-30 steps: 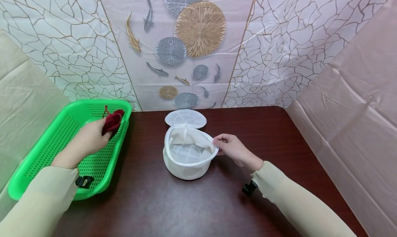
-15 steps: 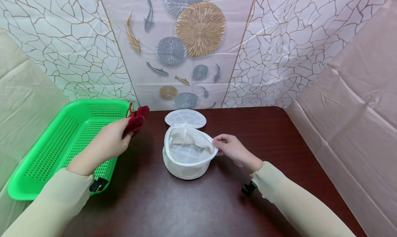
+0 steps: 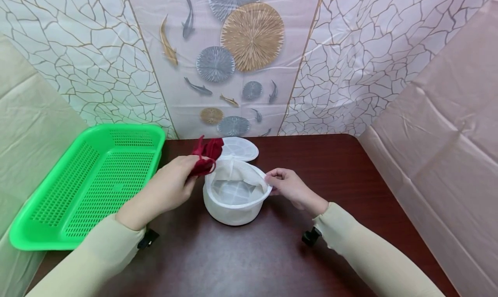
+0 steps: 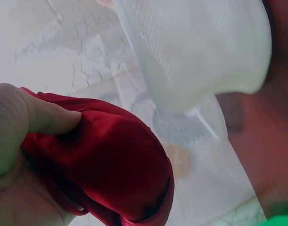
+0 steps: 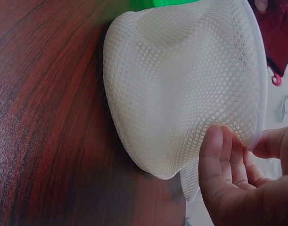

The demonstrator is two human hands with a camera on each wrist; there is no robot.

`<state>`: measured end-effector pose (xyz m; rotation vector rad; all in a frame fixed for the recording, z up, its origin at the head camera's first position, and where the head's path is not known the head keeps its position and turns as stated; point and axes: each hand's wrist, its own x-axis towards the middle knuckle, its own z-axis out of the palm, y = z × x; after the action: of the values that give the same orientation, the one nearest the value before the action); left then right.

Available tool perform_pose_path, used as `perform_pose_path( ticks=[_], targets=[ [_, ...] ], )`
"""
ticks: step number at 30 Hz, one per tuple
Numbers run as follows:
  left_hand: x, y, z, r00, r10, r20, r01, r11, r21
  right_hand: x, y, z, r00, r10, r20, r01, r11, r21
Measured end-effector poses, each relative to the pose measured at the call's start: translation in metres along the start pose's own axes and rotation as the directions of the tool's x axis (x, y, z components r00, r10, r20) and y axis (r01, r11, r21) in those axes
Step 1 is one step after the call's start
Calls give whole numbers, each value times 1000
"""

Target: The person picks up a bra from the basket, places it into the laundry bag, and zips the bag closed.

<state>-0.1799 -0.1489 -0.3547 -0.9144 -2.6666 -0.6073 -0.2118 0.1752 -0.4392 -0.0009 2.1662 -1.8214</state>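
My left hand [image 3: 171,182] holds a folded red bra [image 3: 210,152], with rounded cups and a thin looped strap, at the left rim of the white mesh laundry bag [image 3: 233,217]. The left wrist view shows the thumb pressed on the smooth red cup [image 4: 120,155]. My right hand [image 3: 289,186] pinches the bag's right rim between thumb and fingers, seen closely in the right wrist view on the honeycomb mesh [image 5: 172,103]. The bag stands upright on the table, and its round lid [image 3: 243,150] is flipped back behind it. The bra overlaps the lid's left part in the head view.
A green plastic basket [image 3: 153,158] with perforated sides sits at the left of the dark wooden table [image 3: 241,262]. Behind the table hangs a patterned cloth [image 3: 253,115], and plain cloth walls stand at both sides.
The left hand has carried the red bra rightward from over the green basket to the mesh bag's left rim. The right hand keeps its pinch on the rim.
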Motion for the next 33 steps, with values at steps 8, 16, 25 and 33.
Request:
perform_pose_path(
  ticks=[8, 16, 25, 33],
  targets=[
    [7, 19, 18, 997, 48, 68, -47, 998, -29, 0, -1, 3, 1000, -20, 15, 20, 1000, 19],
    [14, 29, 31, 984, 162, 79, -160, 987, -32, 1, 1, 3, 999, -37, 13, 37, 999, 11],
    [17, 33, 37, 975, 221, 32, -220, 975, -43, 2, 2, 3, 999, -34, 20, 34, 999, 4],
    [17, 33, 54, 970, 211, 122, -210, 977, -16, 1, 1, 1, 1000, -17, 20, 17, 1000, -10]
  ],
)
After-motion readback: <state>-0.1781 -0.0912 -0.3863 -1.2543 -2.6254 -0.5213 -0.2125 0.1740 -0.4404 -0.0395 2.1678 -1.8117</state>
